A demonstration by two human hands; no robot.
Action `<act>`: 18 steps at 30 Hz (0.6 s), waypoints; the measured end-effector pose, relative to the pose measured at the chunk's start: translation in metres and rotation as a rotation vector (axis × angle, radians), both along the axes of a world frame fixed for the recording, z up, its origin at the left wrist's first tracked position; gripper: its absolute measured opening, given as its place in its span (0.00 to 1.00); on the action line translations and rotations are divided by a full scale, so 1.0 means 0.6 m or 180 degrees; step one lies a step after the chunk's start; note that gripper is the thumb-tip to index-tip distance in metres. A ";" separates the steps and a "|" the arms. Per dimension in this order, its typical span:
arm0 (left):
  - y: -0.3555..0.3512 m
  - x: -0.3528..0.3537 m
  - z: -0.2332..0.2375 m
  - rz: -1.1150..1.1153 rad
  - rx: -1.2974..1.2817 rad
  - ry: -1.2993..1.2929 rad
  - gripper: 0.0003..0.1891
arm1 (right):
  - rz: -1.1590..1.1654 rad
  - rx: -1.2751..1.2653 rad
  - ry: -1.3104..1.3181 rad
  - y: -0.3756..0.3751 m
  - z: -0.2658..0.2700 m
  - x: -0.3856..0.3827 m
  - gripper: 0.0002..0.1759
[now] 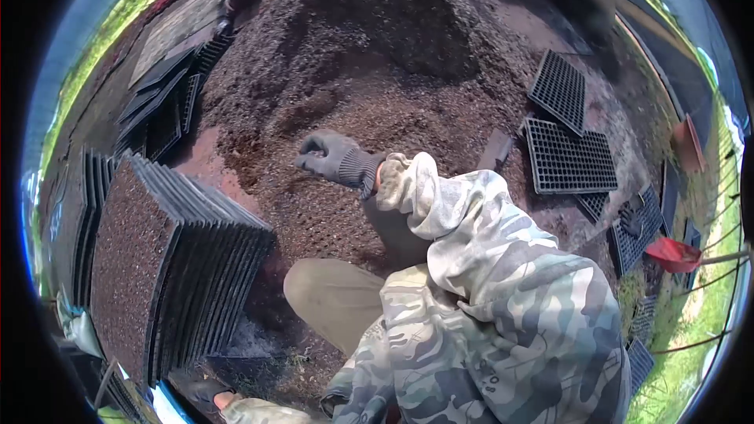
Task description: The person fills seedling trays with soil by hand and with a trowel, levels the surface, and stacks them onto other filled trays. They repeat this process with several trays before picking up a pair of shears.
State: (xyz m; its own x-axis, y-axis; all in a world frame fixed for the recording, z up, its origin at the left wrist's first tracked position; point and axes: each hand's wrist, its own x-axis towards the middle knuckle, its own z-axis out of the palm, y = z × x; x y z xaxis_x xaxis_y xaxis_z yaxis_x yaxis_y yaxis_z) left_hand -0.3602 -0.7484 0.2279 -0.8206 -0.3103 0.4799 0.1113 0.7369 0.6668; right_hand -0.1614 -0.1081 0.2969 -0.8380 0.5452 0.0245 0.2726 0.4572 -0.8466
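The grey-gloved right hand [330, 159] was curled over dark-brown granular soil [334, 224], any grip unclear; the left hand was unseen. The soil looked light, crumbly, best scooped.

- Over the near slope of the soil heap [353, 63], open air surrounds the gloved right hand [328, 155], with room to pass forward.
- Left of the heap, the tall tray stack [208, 275] forms a wall; reddish ground [206, 159] leaves a gap between them.
- Farther left of the heap, leaning black trays [161, 102] obstruct.
- Right of the heap, two overlapping trays [572, 155] lie low in the way.
- On the heap's near side, the knee [330, 298] and camouflage sleeve [487, 208] block passage.
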 end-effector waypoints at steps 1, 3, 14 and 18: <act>0.023 0.049 -0.061 -0.0344 -0.2044 0.0604 0.26 | -0.0663 0.0233 -0.0111 0.064 -0.054 0.075 0.23; 0.071 0.121 -0.189 -0.0533 0.0255 -0.0863 0.25 | -0.2177 0.0814 -0.0540 0.171 -0.167 0.252 0.23; 0.543 0.153 -0.157 -0.2175 0.2111 -0.4100 0.23 | -0.5202 -0.2836 0.0434 0.308 -0.491 0.980 0.31; 0.752 0.110 -0.135 -0.2365 0.1921 -0.3955 0.22 | -0.3087 -0.5332 0.1167 0.419 -0.586 1.107 0.28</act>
State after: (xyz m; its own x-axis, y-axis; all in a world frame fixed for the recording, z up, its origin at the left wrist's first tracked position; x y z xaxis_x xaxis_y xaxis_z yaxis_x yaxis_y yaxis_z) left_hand -0.2943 -0.2974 0.1468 -0.6431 0.4381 -0.6280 -0.5078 0.3698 0.7781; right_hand 0.5031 0.1436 -0.0545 -0.3697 0.3948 -0.8411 -0.3626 -0.8948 -0.2606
